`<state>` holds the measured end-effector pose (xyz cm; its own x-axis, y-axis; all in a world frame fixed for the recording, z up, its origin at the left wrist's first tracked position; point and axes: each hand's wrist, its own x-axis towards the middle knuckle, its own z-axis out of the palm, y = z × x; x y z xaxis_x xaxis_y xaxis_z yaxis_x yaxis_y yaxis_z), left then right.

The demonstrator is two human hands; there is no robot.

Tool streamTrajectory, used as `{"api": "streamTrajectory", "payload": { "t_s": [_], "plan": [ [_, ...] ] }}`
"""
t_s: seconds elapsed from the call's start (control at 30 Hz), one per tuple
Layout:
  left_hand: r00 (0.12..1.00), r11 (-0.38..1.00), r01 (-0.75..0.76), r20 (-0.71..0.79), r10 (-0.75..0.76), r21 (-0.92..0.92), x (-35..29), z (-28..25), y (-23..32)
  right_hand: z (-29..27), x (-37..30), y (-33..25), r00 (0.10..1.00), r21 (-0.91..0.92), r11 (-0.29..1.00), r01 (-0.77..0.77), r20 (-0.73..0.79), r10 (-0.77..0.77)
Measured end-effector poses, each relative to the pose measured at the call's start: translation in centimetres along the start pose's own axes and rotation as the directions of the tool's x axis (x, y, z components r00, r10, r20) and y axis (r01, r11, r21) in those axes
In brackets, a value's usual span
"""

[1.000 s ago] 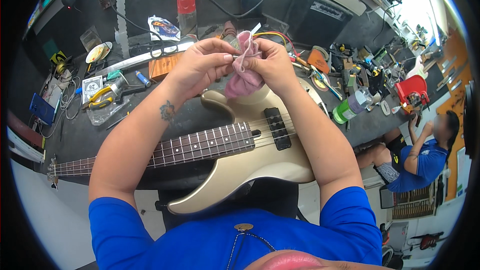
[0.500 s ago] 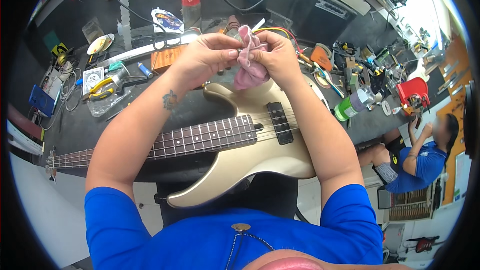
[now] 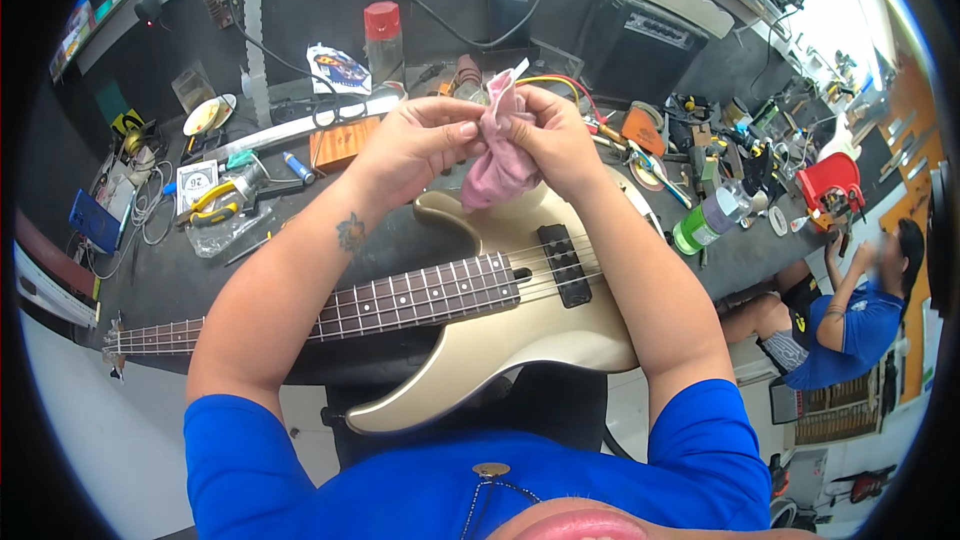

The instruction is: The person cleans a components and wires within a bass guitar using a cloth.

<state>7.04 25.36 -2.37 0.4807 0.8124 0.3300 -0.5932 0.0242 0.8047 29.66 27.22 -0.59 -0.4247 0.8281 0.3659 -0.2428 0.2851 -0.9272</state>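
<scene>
A crumpled pink cloth (image 3: 505, 165) hangs gathered between my two hands, above the upper edge of a gold bass guitar (image 3: 500, 350). My right hand (image 3: 562, 145) grips the cloth from its right side, thumb in front. On the other side, my left hand (image 3: 425, 148) pinches the cloth's left edge between thumb and fingers; whether something small is also in that pinch is hidden. The bass lies flat across the bench edge, its fretted neck (image 3: 420, 295) passing to the left under my left forearm. Its black pickup (image 3: 565, 265) shows between my forearms.
Left on the dark bench lie yellow-handled pliers (image 3: 215, 205), a blue tube (image 3: 298, 168) and a wooden block (image 3: 342, 143). Behind stands a red-capped can (image 3: 383, 40). A green-labelled bottle (image 3: 705, 220) and many tools lie right. A co-worker in blue (image 3: 860, 325) sits far right.
The whole scene sits slightly lower in the picture. The cloth has shifted and hangs more to the lower left; both hands keep close together on it.
</scene>
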Motion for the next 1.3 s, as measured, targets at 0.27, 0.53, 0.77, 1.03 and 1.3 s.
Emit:
{"api": "streamTrajectory", "payload": {
  "t_s": [0.27,0.53,0.77,1.03,1.3],
  "plan": [
    [0.995,0.995,0.021,-0.102,-0.011,0.098,-0.2,-0.1,0.2,-0.3,-0.1,0.4,0.999,-0.157,0.987,-0.028,0.016,0.031],
    [0.999,0.999,-0.017,-0.032,0.018,0.044,0.0,0.5,0.2,-0.6,-0.3,-1.1,1.000,-0.004,1.000,-0.009,0.030,0.009],
    [0.999,0.985,-0.002,-0.041,0.010,0.174,0.0,-0.3,1.2,-0.1,0.0,-1.0,0.985,0.032,0.998,-0.049,0.166,0.043],
    [0.997,0.982,0.040,-0.076,-0.027,0.183,0.0,0.0,1.8,0.8,-0.5,-0.6,0.999,-0.203,0.979,0.006,-0.030,-0.012],
    [0.997,0.980,-0.067,-0.033,0.074,0.189,0.0,-2.0,4.8,-2.5,0.9,-0.4,0.970,-0.177,0.983,0.038,-0.230,-0.079]
  ]
}}
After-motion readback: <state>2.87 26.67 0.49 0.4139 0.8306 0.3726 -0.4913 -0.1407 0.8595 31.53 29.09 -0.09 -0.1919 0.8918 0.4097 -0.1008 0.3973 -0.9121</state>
